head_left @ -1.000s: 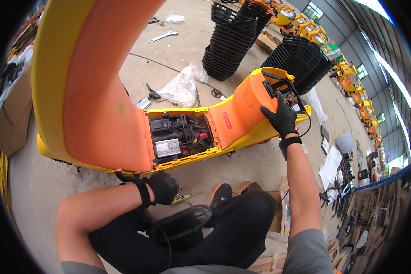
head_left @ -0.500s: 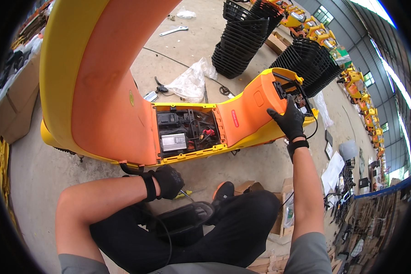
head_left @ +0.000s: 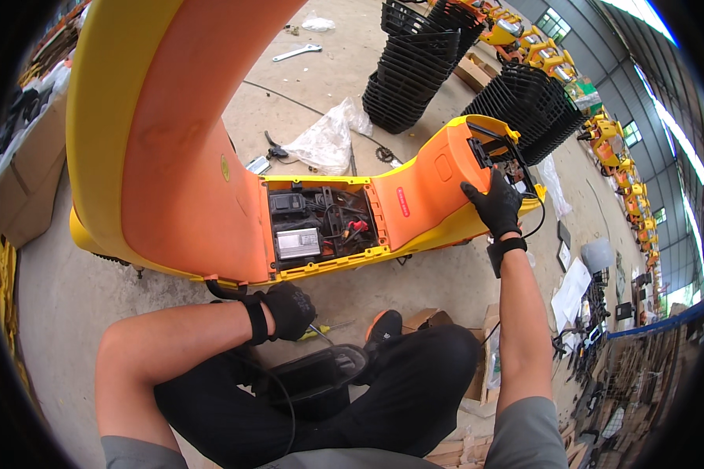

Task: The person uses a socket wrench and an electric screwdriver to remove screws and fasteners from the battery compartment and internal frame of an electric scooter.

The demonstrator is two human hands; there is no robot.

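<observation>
The scene is lit brightly and evenly by daylight, which is admitted through the roof strip (head_left: pixel 641 16) and the wall windows (head_left: pixel 630 133) at the upper right; these are blown out to near white. Only soft, short shadows are cast on the concrete floor (head_left: pixel 446 289). Slight glare is seen on the orange and yellow body shell (head_left: pixel 172 156). Straight edges are bent strongly toward the rim, and the corners are cut off by a black circular vignette. The centre is rendered sharply; detail at the far right edge is compressed and smeared.

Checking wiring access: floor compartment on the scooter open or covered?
Open: the compartment has no cover, so the grey box and wires show.
</observation>
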